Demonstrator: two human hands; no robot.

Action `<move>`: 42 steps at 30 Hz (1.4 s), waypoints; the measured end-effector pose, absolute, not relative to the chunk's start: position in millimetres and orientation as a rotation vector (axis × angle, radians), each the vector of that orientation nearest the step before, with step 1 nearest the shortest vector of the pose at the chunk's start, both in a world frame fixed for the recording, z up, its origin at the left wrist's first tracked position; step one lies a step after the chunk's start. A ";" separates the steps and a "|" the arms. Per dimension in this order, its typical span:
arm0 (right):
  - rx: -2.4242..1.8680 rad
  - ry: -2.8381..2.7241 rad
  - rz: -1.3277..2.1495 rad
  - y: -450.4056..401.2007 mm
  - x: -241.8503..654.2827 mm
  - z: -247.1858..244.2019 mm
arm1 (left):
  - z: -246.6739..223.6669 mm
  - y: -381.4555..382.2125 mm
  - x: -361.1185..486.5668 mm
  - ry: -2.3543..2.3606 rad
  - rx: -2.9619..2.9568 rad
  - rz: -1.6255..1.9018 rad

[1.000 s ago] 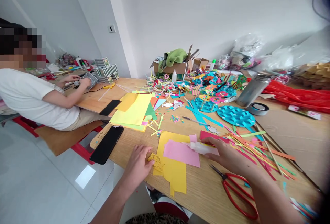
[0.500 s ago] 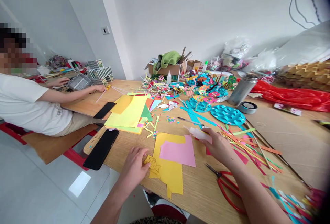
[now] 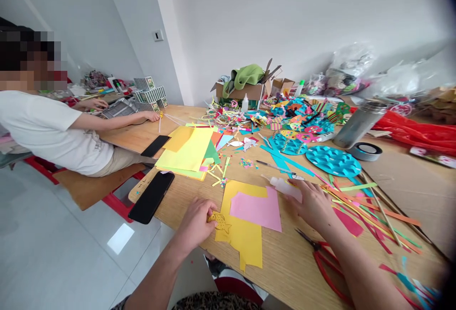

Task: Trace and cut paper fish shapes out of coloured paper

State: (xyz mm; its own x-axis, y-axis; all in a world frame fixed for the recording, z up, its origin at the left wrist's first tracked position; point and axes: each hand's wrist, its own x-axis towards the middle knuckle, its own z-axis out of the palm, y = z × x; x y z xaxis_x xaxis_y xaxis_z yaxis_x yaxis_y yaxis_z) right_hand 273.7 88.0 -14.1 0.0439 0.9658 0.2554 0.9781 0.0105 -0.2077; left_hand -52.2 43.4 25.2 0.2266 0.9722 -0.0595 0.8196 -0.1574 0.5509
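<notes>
My left hand (image 3: 197, 218) pinches a yellow paper fish (image 3: 221, 223) with dark drawn lines, at the near left edge of a yellow paper sheet (image 3: 251, 248). On that sheet lies a cut piece of pink paper (image 3: 260, 212). To the right, my right hand (image 3: 311, 204) is closed around a white squeeze glue bottle (image 3: 285, 187), tipped on its side with its thin nozzle toward the left. Whether the bottle touches the table cannot be told. Red-handled scissors (image 3: 322, 253) lie below my right forearm, partly covered by it.
Yellow sheets (image 3: 188, 150) and a black phone (image 3: 151, 198) lie left. Blue scalloped discs (image 3: 333, 161), a steel flask (image 3: 359, 124), a tape roll (image 3: 365, 151) and paper strips (image 3: 374, 210) fill the right. A co-worker (image 3: 53, 134) sits at the left, hands on other items.
The view has swung left, so everything sits farther right in the picture. The glue bottle, blurred before, now shows sharply in my right hand. My left hand stays on the paper fish.
</notes>
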 end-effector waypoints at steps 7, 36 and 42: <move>-1.887 -1.877 -0.129 87.8 278.6 -11.7 | 27.6 52.6 -57.9 1.570 2.107 0.368; -1.402 -1.697 -0.203 74.3 266.3 27.8 | 33.3 65.3 -64.6 1.295 1.773 0.298; -1.242 -1.986 0.294 36.4 215.2 62.2 | 53.9 59.1 -52.1 1.175 1.607 0.439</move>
